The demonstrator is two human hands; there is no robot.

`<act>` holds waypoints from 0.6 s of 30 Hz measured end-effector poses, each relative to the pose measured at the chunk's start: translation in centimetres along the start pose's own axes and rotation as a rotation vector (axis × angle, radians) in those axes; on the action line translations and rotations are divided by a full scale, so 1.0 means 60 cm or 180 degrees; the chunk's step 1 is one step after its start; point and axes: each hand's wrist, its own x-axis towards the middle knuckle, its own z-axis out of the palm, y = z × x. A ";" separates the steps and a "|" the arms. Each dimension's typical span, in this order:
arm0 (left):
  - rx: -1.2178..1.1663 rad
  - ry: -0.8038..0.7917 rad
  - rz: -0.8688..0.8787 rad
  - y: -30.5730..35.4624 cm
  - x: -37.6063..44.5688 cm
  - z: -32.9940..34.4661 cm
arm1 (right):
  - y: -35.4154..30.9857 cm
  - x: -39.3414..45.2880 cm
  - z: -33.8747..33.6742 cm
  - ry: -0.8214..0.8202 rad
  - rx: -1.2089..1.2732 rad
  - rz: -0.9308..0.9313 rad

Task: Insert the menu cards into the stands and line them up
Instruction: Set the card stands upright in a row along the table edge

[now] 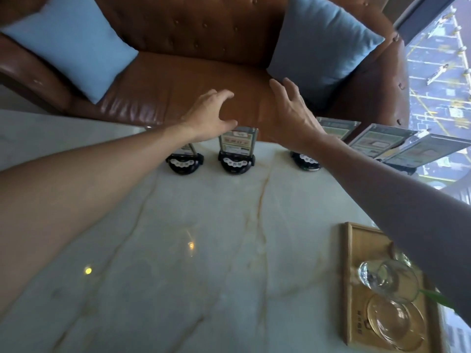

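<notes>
Several black menu stands line the far edge of the marble table [193,250], each with a card upright in it. The middle stand [236,163] holds a green and red menu card [238,142]. A left stand [184,164] is half hidden by my left wrist. Another stand [305,160] sits behind my right forearm, and more cards [377,140] lean at the far right. My left hand [209,115] hovers above the left and middle cards, fingers curled and apart, holding nothing. My right hand [290,110] is spread open above the table's far edge.
A brown leather sofa [193,80] with two blue cushions [68,44] stands just beyond the table. A wooden tray [351,276] with a glass cup [387,278] and glass saucer [392,319] sits at the near right. A window is on the right.
</notes>
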 end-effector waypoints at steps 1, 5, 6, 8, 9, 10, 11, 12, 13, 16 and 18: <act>-0.0029 -0.0011 -0.0019 -0.012 -0.006 0.003 | -0.009 0.004 0.013 -0.0030 0.0048 0.0052; -0.0047 -0.0208 0.0101 -0.053 -0.024 0.018 | -0.038 0.004 0.055 -0.0112 0.0001 -0.0003; -0.0058 -0.0232 0.0166 -0.060 -0.026 0.023 | -0.042 0.001 0.064 -0.0170 -0.0029 -0.0002; -0.0149 -0.0195 0.0304 -0.070 -0.025 0.030 | -0.045 -0.001 0.079 -0.0273 -0.0143 -0.0091; -0.0191 -0.0147 0.0352 -0.072 -0.022 0.033 | -0.045 0.000 0.086 -0.0304 -0.0239 -0.0166; -0.0208 -0.0086 0.0386 -0.075 -0.019 0.035 | -0.048 0.001 0.089 -0.0292 -0.0321 -0.0207; -0.0191 -0.0020 0.0391 -0.077 -0.013 0.036 | -0.050 0.005 0.091 -0.0260 -0.0366 -0.0178; -0.0162 0.0050 0.0392 -0.079 -0.008 0.038 | -0.051 0.009 0.090 -0.0237 -0.0380 -0.0118; -0.0135 0.0107 0.0383 -0.081 -0.003 0.039 | -0.052 0.012 0.087 -0.0236 -0.0393 -0.0067; -0.0121 0.0136 0.0436 -0.081 0.013 0.043 | -0.043 0.026 0.075 -0.0387 -0.0508 0.0044; -0.0131 0.0126 0.0512 -0.076 0.027 0.046 | -0.032 0.038 0.062 -0.0442 -0.0563 0.0121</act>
